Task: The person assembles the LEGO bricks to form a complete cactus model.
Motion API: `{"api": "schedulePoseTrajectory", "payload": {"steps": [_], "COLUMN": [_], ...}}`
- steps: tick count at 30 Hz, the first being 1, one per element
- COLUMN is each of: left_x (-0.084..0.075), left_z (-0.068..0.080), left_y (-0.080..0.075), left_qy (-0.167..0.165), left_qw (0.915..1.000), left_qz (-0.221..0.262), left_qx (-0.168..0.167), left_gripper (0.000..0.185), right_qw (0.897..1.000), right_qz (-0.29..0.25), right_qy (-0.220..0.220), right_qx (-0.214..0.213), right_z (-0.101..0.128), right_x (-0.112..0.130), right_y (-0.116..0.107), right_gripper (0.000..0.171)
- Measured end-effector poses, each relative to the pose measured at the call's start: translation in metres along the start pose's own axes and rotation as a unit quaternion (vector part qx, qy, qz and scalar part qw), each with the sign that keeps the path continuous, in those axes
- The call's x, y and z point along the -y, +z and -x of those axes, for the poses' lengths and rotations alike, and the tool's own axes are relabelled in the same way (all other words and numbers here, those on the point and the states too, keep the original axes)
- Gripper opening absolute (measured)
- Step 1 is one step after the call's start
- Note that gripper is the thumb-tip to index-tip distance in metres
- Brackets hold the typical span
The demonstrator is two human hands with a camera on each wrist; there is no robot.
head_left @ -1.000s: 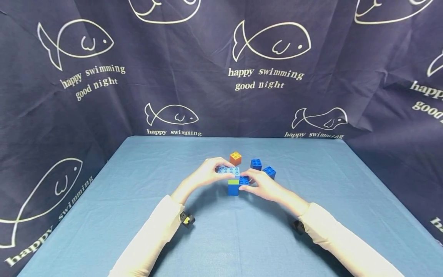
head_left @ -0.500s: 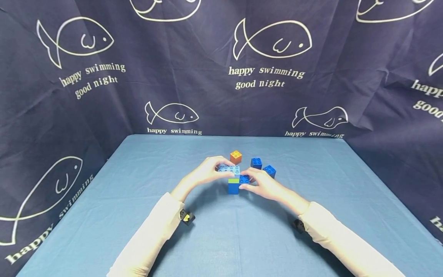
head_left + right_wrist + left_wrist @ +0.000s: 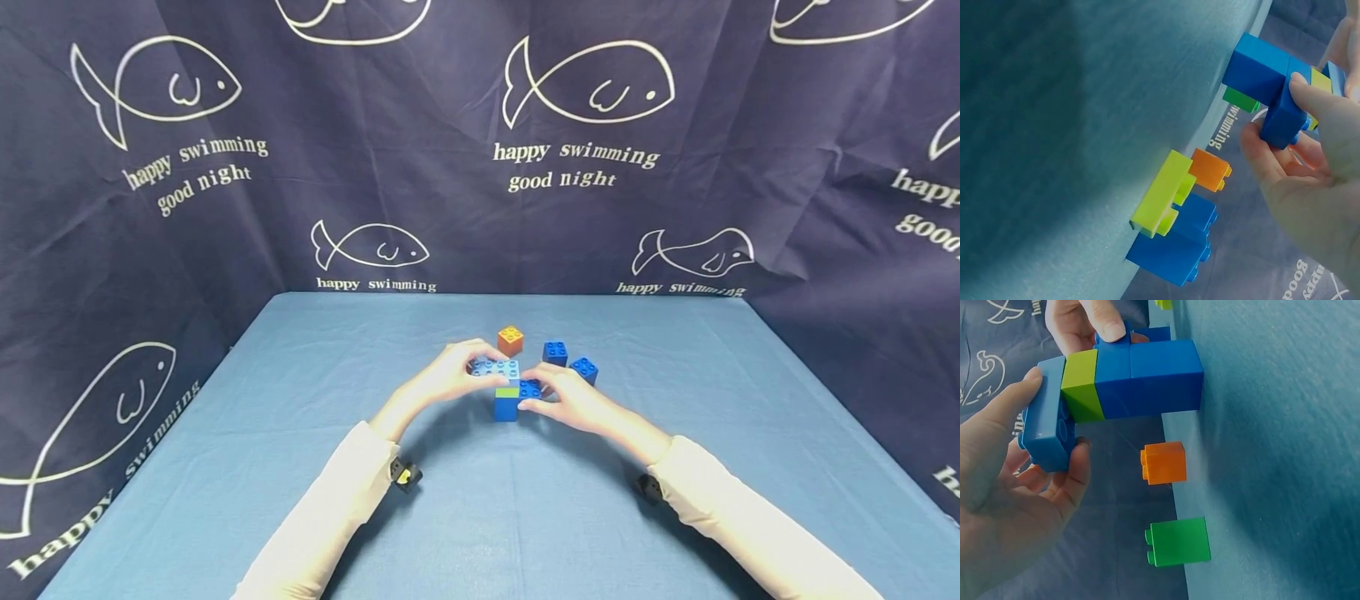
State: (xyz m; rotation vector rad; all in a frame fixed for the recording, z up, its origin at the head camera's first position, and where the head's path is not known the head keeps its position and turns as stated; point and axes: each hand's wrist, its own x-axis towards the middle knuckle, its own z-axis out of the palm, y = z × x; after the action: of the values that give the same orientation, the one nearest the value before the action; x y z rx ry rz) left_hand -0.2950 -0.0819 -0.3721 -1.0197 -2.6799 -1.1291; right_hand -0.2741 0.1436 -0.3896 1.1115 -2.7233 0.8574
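Note:
A stack of toy building bricks stands between both hands. At its base is a dark blue brick (image 3: 506,410), with a long dark blue brick (image 3: 1282,115) above it jutting right, then a lime green brick (image 3: 1083,384). Topmost is a light blue brick (image 3: 495,369), overhanging to the left. My left hand (image 3: 446,372) pinches this light blue brick by its sides, thumb near. On the jutting end of the long dark blue brick, my right hand (image 3: 566,400) has its thumb and fingers. In the left wrist view a narrow gap shows beneath the light blue brick's lower edge.
Behind the stack sits an orange brick (image 3: 510,341). Two dark blue bricks (image 3: 555,354) stand back right. The wrist views add a green brick (image 3: 1180,542) and another lime green brick (image 3: 1161,194), both hidden by hands in the head view. Blue cloth covers the table (image 3: 510,517).

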Motion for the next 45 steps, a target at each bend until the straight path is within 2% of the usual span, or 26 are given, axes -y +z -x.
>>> {"api": "schedulePoseTrajectory", "payload": {"steps": [20, 32, 37, 45], "left_x": [-0.0067, -0.0044, -0.0033, -0.0014], "left_z": [0.0, -0.0012, -0.0013, -0.0003], "left_y": [-0.0015, 0.0008, 0.0021, 0.0053], "left_qy": [0.008, -0.008, -0.012, -0.003], "left_qw": [0.9998, 0.9998, 0.9998, 0.9997], "left_qz": [-0.018, -0.02, -0.018, -0.016], "left_qx": [0.002, 0.007, 0.0, -0.019], "left_gripper": [0.032, 0.033, 0.034, 0.034], "right_qw": [1.0, 1.0, 0.999, 0.999], "right_qz": [0.003, 0.009, 0.024, 0.025], "right_qy": [-0.013, -0.021, -0.031, -0.02], "right_qx": [-0.009, -0.006, -0.007, -0.001], "right_z": [-0.0006, 0.0002, 0.0003, 0.0014], "right_x": [0.0046, 0.0023, -0.0006, -0.0009], "right_y": [-0.0039, -0.0015, -0.0019, -0.0026], "right_gripper": [0.04, 0.038, 0.039, 0.04]}}
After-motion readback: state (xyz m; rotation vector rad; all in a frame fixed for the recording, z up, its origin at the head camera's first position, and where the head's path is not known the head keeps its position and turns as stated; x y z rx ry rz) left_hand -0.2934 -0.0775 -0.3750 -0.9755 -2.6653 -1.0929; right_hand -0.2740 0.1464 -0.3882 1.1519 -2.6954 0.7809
